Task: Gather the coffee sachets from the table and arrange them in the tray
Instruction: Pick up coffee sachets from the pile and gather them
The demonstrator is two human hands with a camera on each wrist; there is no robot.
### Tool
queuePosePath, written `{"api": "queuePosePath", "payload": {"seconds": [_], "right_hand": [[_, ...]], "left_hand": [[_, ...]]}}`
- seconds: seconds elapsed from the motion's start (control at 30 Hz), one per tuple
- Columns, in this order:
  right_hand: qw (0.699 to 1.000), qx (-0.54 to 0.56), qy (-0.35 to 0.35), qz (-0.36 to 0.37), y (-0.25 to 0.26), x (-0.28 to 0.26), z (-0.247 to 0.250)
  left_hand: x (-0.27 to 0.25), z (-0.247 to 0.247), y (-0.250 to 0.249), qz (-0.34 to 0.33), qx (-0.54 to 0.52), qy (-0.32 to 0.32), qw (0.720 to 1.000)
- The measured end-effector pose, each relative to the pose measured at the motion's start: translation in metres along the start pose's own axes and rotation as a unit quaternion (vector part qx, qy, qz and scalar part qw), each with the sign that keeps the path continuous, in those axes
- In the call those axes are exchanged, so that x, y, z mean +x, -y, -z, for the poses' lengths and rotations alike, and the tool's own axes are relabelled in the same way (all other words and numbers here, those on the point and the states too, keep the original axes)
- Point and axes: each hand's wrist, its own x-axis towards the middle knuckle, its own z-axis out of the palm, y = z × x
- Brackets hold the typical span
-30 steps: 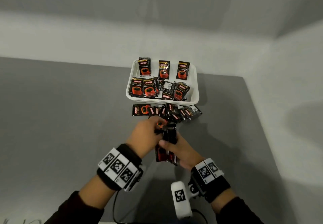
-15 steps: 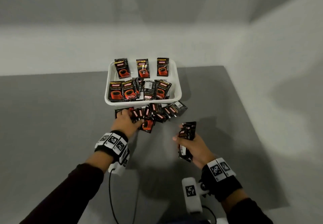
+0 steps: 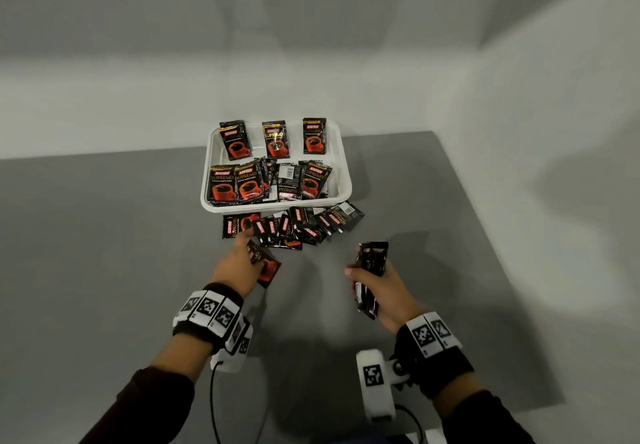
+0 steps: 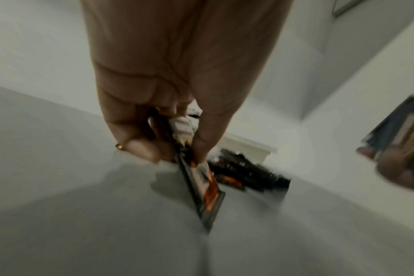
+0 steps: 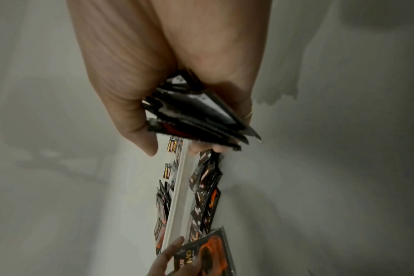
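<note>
Gathering step underway: left hand (image 3: 239,263) pinched one sachet (image 3: 265,265) just off the loose pile (image 3: 294,227) by tray (image 3: 346,180); right hand (image 3: 377,284) gripped a stack (image 3: 372,267). Next, prob: add it to stack w/o fumbling

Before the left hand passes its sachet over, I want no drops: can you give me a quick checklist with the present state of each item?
1. Left hand grips the single sachet: ok.
2. Right hand holds the stack of sachets firmly: ok.
3. Single sachet lifted clear of the table: ok, per the left wrist view.
4. Loose sachets all gathered: not ok, a row lies in front of the tray.
5. Room left in the tray: ok, bare floor in the back row.
6. Number of sachets in the stack: cannot tell.
</note>
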Motion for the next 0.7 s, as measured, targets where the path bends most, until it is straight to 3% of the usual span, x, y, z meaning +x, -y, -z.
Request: {"api": "queuePosePath", "payload": {"seconds": [0.17,0.37,0.47,0.6,0.7], "right_hand": [[0.996,-0.066,0.046,0.026,-0.007,-0.002,-0.023],[0.984,-0.109,0.138,0.033,-0.006,-0.014,-0.056],[0.985,-0.097,0.136,0.045,-0.002,-0.014,-0.058],[0.984,-0.107,0.129,0.066,-0.001,-0.01,-0.057],[0.989,-0.11,0.067,0.068,0.004,-0.003,-0.052]], "left_hand": [[-0.035,0.019,-0.016,-0.054,-0.091,0.079,0.991],[-0.064,0.023,-0.053,-0.117,-0.239,0.075,0.961],[-0.064,0.024,-0.059,-0.111,-0.294,0.11,0.943],[-0.057,0.019,-0.065,-0.118,-0.266,0.11,0.95],[-0.045,0.021,-0.074,-0.127,-0.258,0.121,0.95]]}}
